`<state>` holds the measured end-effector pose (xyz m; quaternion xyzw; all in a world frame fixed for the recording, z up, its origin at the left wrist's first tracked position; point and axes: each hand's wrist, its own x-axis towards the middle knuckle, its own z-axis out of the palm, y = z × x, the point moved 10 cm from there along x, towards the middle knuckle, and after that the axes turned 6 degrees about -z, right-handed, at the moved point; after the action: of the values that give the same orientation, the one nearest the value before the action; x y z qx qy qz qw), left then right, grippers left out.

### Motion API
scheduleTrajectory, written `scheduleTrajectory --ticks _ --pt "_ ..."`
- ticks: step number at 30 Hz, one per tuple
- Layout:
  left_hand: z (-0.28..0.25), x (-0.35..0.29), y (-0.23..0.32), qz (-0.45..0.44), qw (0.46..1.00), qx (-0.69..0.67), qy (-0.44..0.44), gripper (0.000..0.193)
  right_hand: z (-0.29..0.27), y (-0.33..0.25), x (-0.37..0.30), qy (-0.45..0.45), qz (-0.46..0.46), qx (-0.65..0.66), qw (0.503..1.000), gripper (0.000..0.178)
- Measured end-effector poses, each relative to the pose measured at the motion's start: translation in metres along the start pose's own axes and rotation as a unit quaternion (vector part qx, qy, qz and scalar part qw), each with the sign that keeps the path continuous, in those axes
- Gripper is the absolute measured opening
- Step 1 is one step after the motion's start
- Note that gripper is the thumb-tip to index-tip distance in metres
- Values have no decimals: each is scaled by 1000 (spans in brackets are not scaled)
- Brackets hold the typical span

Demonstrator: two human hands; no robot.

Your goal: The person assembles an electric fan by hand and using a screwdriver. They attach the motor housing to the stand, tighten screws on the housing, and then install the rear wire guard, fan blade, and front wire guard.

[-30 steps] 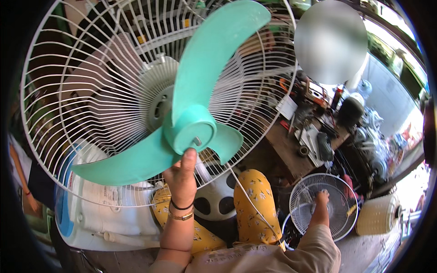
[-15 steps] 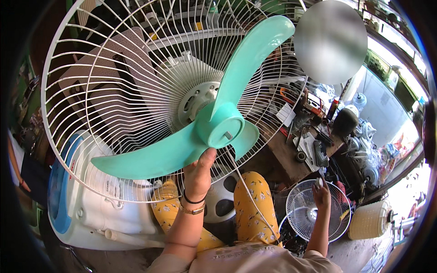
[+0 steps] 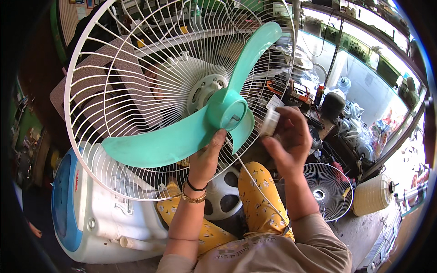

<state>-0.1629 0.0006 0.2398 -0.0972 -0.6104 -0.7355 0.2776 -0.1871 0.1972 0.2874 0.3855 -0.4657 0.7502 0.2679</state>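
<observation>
- White-and-blue appliance casing (image 3: 86, 214) sat at 8 o'clock, just beside my knee.
- White wire rear guard (image 3: 136, 91) filled the upper left, motor housing (image 3: 200, 88) at its centre.
- Teal three-blade fan blade (image 3: 200, 132) sat in front of the guard; hub (image 3: 226, 109) near frame centre, facing toward me and slightly right.
- Long blade ran from the hub out to 8 o'clock, second one up to 1 o'clock, third short, pointing to 5 o'clock.
- Left hand (image 3: 205, 157) was pinched on the blade just below the hub, thumb on the front face.
- Judgement: thin plastic, light, blades flex and could crack at the tips. Best held at the hub, not the blade ends.
- Right hand (image 3: 289, 141) at 3 o'clock of the hub, fingers curled round a small whitish cap-like part (image 3: 269, 122); small, light, easy to drop.
- Second wire guard (image 3: 327, 191) lay on the floor at 4 o'clock, well apart.
</observation>
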Motion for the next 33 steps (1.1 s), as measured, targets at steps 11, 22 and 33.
scheduleTrajectory --ticks 11,22,33 --pt "2 -3 2 -6 1000 -11 -24 33 35 2 -1 -39 -63 -261 963 45" --pt "2 1 3 -13 999 -44 -21 37 61 -27 -3 -85 -186 -354 912 47" --pt "-3 -3 3 16 1000 -5 -4 32 79 -42 -16 -140 -260 -366 882 30"
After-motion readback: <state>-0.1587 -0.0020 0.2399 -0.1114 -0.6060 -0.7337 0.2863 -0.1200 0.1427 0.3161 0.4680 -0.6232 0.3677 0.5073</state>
